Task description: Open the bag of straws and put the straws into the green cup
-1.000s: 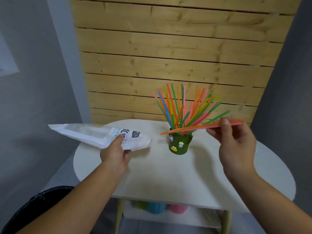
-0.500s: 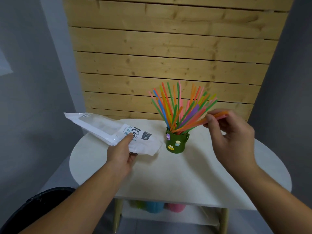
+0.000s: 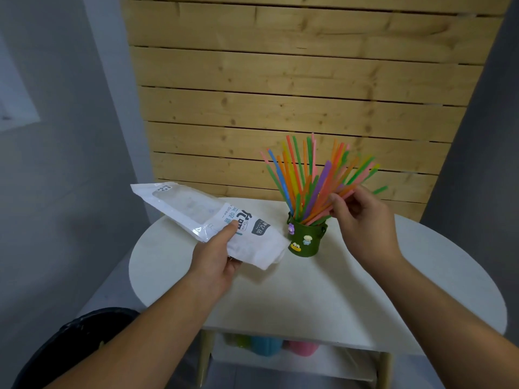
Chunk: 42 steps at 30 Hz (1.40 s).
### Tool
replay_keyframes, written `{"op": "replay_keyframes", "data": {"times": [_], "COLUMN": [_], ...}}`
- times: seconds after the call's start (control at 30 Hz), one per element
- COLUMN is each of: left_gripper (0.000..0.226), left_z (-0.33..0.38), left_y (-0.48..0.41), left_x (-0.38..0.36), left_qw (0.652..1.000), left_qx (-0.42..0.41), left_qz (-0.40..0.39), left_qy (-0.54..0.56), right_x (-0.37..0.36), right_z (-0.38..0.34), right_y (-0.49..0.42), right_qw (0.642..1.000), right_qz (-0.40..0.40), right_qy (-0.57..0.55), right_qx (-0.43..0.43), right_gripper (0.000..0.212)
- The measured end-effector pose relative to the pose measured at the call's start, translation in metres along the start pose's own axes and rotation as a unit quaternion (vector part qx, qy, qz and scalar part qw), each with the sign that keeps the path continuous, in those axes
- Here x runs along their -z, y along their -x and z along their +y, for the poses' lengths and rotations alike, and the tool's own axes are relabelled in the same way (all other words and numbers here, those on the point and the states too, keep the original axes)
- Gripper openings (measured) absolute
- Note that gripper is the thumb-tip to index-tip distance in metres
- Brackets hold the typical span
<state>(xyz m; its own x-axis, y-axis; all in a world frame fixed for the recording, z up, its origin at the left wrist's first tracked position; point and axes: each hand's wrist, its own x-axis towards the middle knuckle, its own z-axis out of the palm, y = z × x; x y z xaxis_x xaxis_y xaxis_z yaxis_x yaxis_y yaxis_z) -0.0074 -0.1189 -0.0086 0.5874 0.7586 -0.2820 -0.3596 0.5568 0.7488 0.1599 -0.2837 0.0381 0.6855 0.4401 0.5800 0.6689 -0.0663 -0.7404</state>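
- The right hand [image 3: 362, 220] is pinching a few orange and pink straws [image 3: 323, 211], their lower ends entering the green cup [image 3: 307, 240] on the white table [image 3: 323, 299].
- The left hand [image 3: 216, 262] is gripping the bag [image 3: 213, 220], lifted just beside the cup (it looks flat, probably empty).
- Most straws are already standing in the cup; releasing this last pinch is seemingly what's left.

A plain room (likely a home): pine-plank wall [image 3: 280, 94], small white table [image 3: 323, 290].
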Motion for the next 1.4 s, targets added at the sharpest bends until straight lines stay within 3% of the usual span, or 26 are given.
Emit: {"op": "replay_keyframes", "data": {"times": [0.2, 0.3, 0.4, 0.47, 0.5, 0.57, 0.63, 0.67, 0.8, 0.9, 1.1, 1.4], "left_gripper": [0.036, 0.036, 0.035, 0.035, 0.034, 0.034, 0.036, 0.038, 0.024, 0.025, 0.033, 0.052], "left_z": [0.002, 0.006, 0.011, 0.017, 0.018, 0.019, 0.016, 0.015, 0.013, 0.011, 0.002, -0.004], "left_y": [0.001, 0.004, 0.014, 0.028, 0.037, 0.059, 0.08, 0.093, 0.137, 0.162, 0.18, 0.17], "left_x": [0.005, 0.009, 0.015, 0.023, 0.028, 0.046, 0.066, 0.078, 0.12, 0.157, 0.221, 0.247], "left_qw": [1.0, 0.999, 0.998, 0.998, 0.997, 0.996, 0.997, 0.998, 0.997, 0.991, 0.973, 0.963], "left_qx": [0.003, -0.004, -0.009, -0.009, -0.006, -0.006, 0.004, 0.01, 0.061, 0.092, 0.134, 0.189], "left_qz": [-0.01, -0.017, -0.024, -0.029, -0.034, -0.036, -0.023, -0.013, 0.029, 0.084, 0.186, 0.186], "left_qy": [-0.019, -0.042, -0.053, -0.061, -0.064, -0.078, -0.068, -0.055, 0.021, 0.048, -0.012, -0.046], "right_x": [-0.004, 0.004, 0.012, 0.01, 0.005, -0.011, -0.029, -0.04, -0.076, -0.098, -0.145, -0.205], "right_z": [0.006, -0.005, -0.007, -0.01, -0.017, -0.04, -0.067, -0.077, -0.106, -0.114, -0.111, -0.098], "right_y": [0.002, 0.009, 0.03, 0.048, 0.058, 0.079, 0.095, 0.102, 0.131, 0.153, 0.185, 0.209], "right_qw": [0.999, 0.999, 0.989, 0.973, 0.953, 0.863, 0.776, 0.759, 0.795, 0.825, 0.866, 0.853], "right_qz": [0.009, 0.022, 0.051, 0.003, -0.053, -0.194, -0.298, -0.336, -0.379, -0.383, -0.393, -0.389], "right_qy": [-0.002, 0.003, 0.06, 0.045, -0.008, -0.15, -0.247, -0.266, -0.263, -0.217, -0.107, -0.106], "right_qx": [-0.036, -0.046, -0.122, -0.225, -0.297, -0.442, -0.498, -0.49, -0.393, -0.354, -0.292, -0.333], "right_gripper": [0.011, 0.016, 0.025, 0.032, 0.036, 0.048, 0.054, 0.052, 0.022, 0.006, 0.015, 0.011]}}
